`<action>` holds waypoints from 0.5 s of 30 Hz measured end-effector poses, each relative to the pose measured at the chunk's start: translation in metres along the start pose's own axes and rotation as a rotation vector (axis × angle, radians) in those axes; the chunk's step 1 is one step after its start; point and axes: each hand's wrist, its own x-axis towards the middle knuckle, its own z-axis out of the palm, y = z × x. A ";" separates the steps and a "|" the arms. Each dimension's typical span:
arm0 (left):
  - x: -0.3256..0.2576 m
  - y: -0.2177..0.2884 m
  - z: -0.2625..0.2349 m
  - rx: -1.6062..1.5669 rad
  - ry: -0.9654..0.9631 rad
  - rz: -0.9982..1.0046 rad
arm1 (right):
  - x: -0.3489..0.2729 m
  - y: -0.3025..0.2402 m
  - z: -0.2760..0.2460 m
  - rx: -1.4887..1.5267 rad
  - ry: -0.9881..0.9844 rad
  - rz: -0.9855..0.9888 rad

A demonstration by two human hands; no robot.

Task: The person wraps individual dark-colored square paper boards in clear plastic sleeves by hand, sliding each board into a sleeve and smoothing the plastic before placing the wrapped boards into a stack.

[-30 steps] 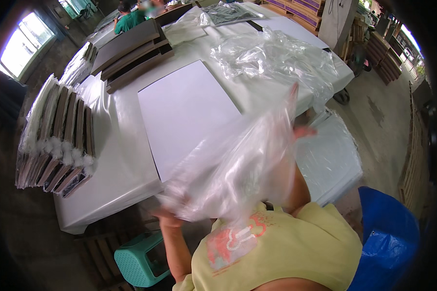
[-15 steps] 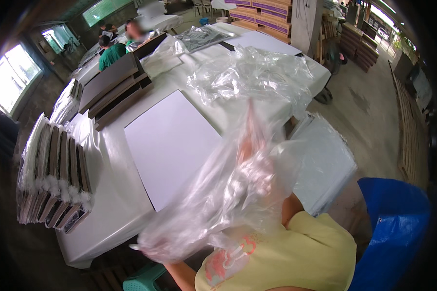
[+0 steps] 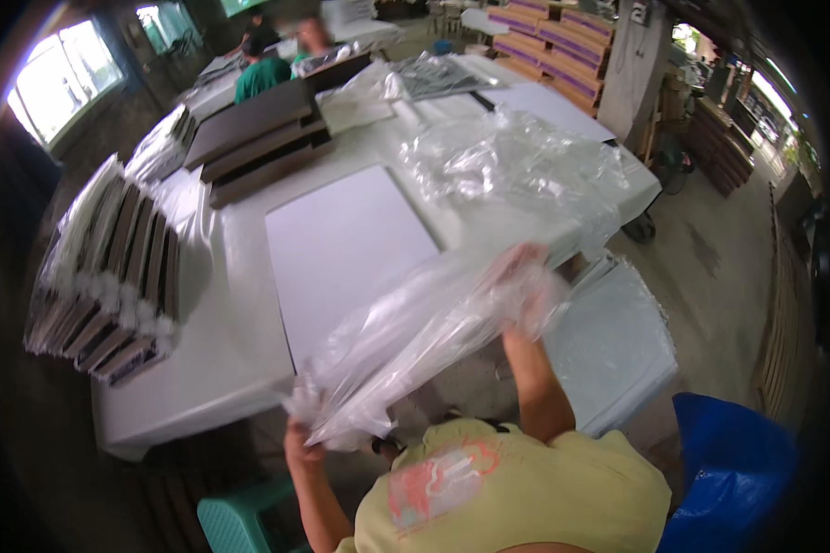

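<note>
A crumpled clear plastic bag (image 3: 406, 336) is stretched slantwise between my two hands, over the near edge of the table. My left hand (image 3: 304, 435) grips its lower left end with curled fingers. At the other end, my right hand (image 3: 526, 281) is up inside or behind the plastic, holding it higher and farther right; motion blurs its fingers. Just beyond the bag a flat white panel (image 3: 346, 235) lies on the table, its near right part covered from sight by the plastic.
Plastic-wrapped dark panels (image 3: 120, 276) stand in a row at the table's left. Dark brown boards (image 3: 258, 134) are stacked behind, and loose clear plastic (image 3: 516, 157) lies at the back right. A wrapped pale stack (image 3: 613, 341), blue sheeting (image 3: 729, 470) and a green stool (image 3: 231, 521) are nearby.
The billowing plastic has been drawn out into a narrower band between my hands. My right hand has moved right and my left hand has risen slightly. The view has shifted, too.
</note>
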 end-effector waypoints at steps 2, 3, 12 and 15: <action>-0.001 -0.016 0.013 0.247 0.231 -0.523 | 0.026 0.005 0.021 -0.918 0.172 0.064; -0.007 -0.019 0.003 0.322 -0.307 -0.475 | 0.036 0.005 0.030 -1.584 0.335 0.161; 0.024 -0.008 -0.010 -0.335 0.402 0.299 | 0.006 -0.081 0.047 -1.374 0.559 1.025; 0.031 -0.009 -0.015 -0.431 0.091 0.369 | -0.034 -0.072 0.037 -2.165 0.771 0.941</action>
